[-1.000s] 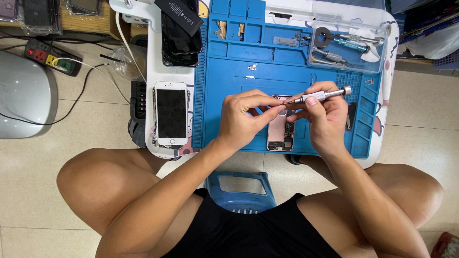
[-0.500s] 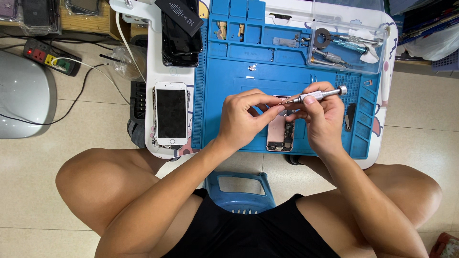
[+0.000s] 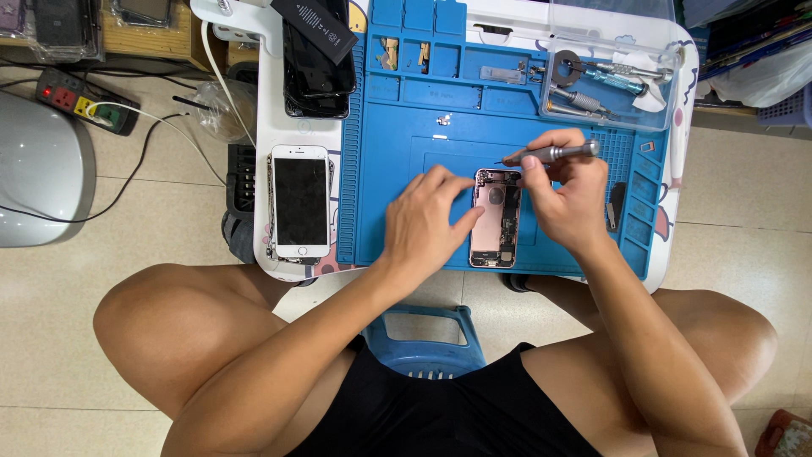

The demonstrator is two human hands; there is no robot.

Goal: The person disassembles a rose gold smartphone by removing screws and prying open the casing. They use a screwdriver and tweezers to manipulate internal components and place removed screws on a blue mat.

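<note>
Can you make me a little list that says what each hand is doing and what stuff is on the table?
left hand: flat on the blue mat, fingertips touching the opened phone
right hand: fingers pinch a silver screwdriver, tip over the phone's top end
opened phone: pink shell, insides showing, lying on the mat
white phone screen: left of the mat, dark glass up
clear tray: top right, holds more tools
black battery: top, on dark phone parts

Bright even overhead light, soft short shadows, sharp focus throughout, slight wide-angle bending at the edges
</note>
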